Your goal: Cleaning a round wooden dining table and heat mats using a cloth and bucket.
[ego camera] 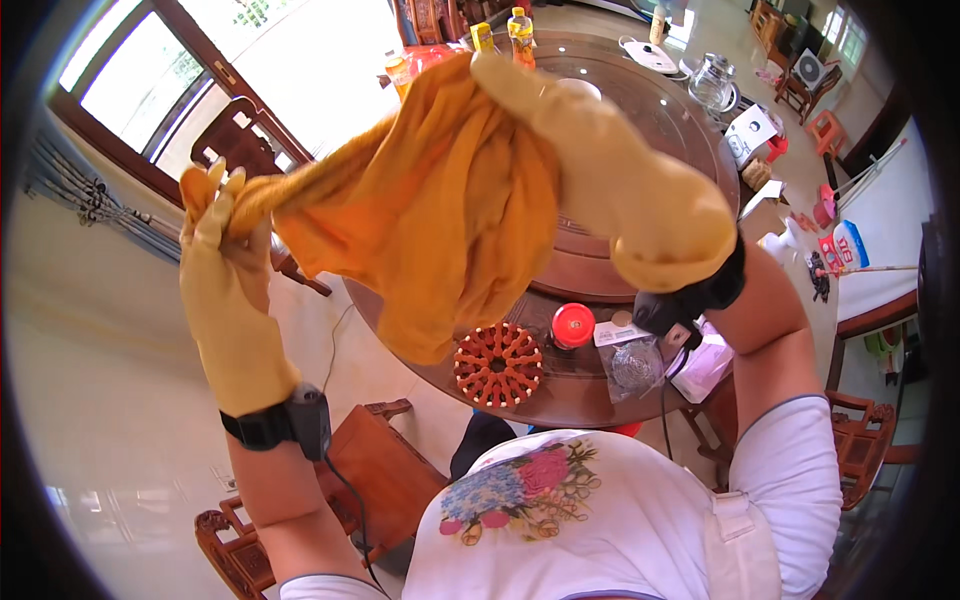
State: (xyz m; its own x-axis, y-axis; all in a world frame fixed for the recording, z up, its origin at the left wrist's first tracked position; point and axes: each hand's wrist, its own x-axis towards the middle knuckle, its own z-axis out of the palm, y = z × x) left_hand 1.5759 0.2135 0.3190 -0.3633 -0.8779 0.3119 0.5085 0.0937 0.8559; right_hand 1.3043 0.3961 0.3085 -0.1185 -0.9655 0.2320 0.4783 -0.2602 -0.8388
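A crumpled orange cloth [442, 225] hangs in the air between my two hands, in front of a round dark wooden table [427, 375]. My left hand [240, 322], in a pale yellow glove, pinches a twisted end of it at the left. At the upper right my right hand [600, 150], gloved alike, grips the cloth's top edge; some of its fingers are hidden behind the fabric. Below the cloth's lower edge, a round wooden trivet [498, 365] lies on the table. A red-lidded jar [572, 326] stands beside it.
A clear plastic packet [636, 367] lies near the table's front edge. Farther back stand a yellow-capped drink bottle [520, 36] and a glass jug [712, 82]. One wooden chair [397, 465] is close at my left. Black cables [349, 495] run from both wrist straps.
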